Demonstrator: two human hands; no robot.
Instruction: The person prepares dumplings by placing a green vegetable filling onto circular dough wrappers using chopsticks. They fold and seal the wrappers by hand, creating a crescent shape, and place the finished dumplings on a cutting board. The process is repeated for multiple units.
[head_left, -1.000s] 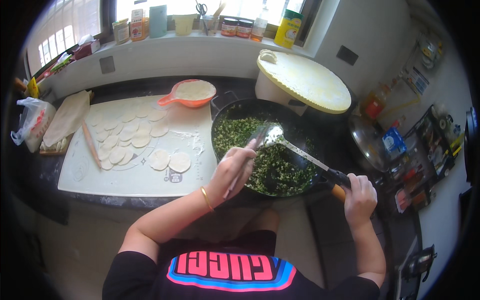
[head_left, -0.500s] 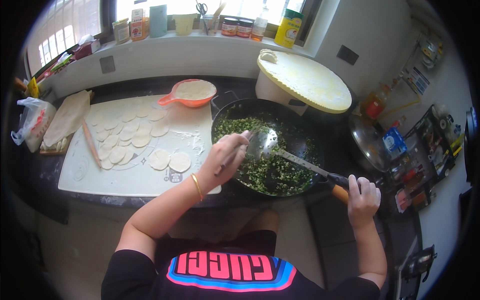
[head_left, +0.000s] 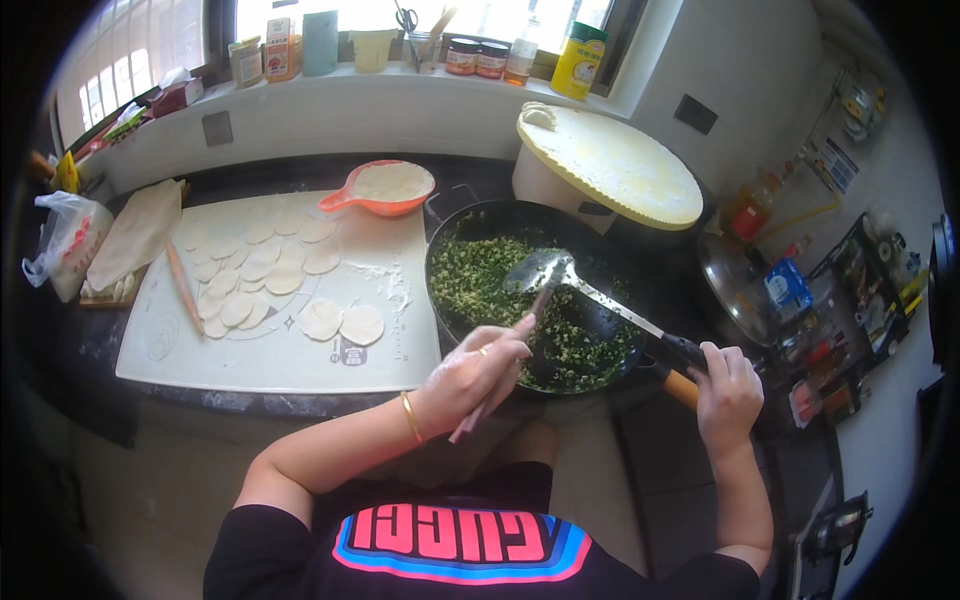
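A metal spatula (head_left: 615, 305) is in my right hand (head_left: 728, 395), fingers closed around its dark handle. Its blade rests over the chopped green filling (head_left: 475, 275) in the black wok (head_left: 600, 240). My left hand (head_left: 475, 375) pinches a pair of chopsticks (head_left: 541, 303), whose tips reach up to the spatula blade. They seem to touch it, though contact is hard to make out. The wok's wooden handle (head_left: 680, 388) lies just left of my right hand. Flour whitens the fingers of both hands.
Left of the wok, a pale mat (head_left: 180, 360) carries several thin dough rounds (head_left: 285, 275) and a rolling pin (head_left: 185, 290). An orange scoop (head_left: 395, 207) of flour sits behind. Beyond the wok stands a bin with a floury yellow-rimmed lid (head_left: 620, 165). Jars (head_left: 462, 57) line the sill.
My left hand has drawn back toward me and to the right, with the chopsticks now pointing up at the spatula. The blade has turned and shifted slightly up and right.
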